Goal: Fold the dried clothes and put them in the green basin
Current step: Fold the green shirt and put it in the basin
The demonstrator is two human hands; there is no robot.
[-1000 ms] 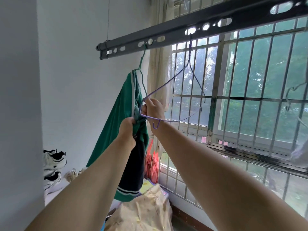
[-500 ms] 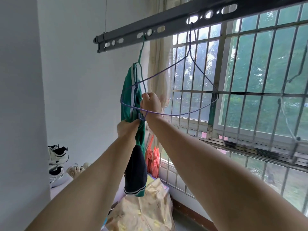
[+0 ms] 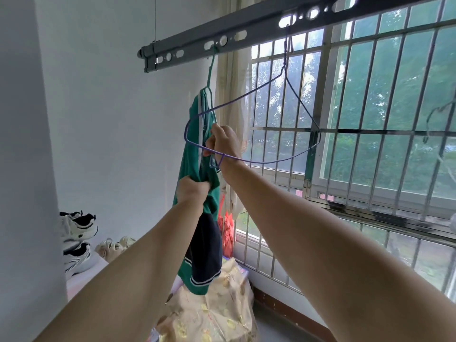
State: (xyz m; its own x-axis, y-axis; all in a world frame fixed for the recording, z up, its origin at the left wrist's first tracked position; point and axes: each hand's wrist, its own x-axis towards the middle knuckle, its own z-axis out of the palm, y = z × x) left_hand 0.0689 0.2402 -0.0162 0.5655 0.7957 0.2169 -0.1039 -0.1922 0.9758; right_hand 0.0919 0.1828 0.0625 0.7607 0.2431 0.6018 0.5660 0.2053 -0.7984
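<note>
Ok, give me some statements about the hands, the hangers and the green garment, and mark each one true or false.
1. The left hand grips the green garment. True.
2. The purple hanger carries a shirt. False: it is bare wire.
3. The right hand holds the purple hanger's bottom wire. True.
4. The green garment lies folded in a basin. False: it hangs from a green hanger hooked on the rack.
</note>
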